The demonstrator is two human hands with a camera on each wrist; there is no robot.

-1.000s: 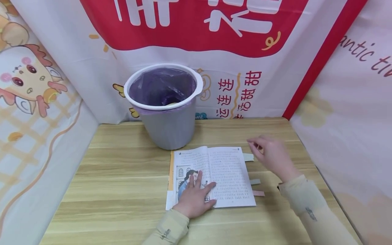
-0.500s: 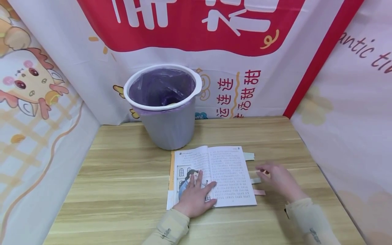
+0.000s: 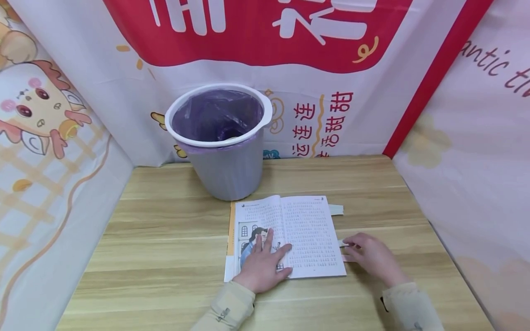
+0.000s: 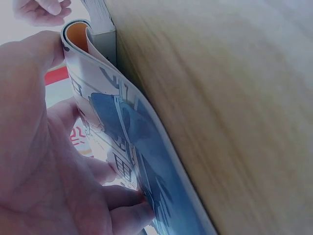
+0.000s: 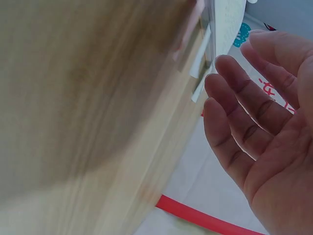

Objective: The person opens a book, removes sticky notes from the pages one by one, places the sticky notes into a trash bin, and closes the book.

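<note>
A book (image 3: pixel 311 230) lies spread on the wooden table, text on its right page and a drawing on the left. My left hand (image 3: pixel 262 269) rests on the left page with fingers spread, its thumb toward the inner fold. Beyond the book's right edge stick out a pale green page tab (image 3: pixel 337 210), a middle green tab (image 3: pixel 342 243) and a pink tab (image 3: pixel 349 259). In the head view, my right hand (image 3: pixel 374 257) has thumb and index fingertips right at the middle tab's end; I cannot tell whether they pinch it. The right wrist view shows that hand's (image 5: pixel 274 117) fingers loosely bent.
A grey bin (image 3: pixel 225 170) with a white rim and purple liner stands just behind the book. Printed cloth (image 3: pixel 331 69) hangs at the back and along both sides of the table (image 3: pixel 165 257).
My right hand has come down from beside the top tab to the middle tab, and its fingertips now overlap that tab's end. The left hand and the book have stayed in place.
</note>
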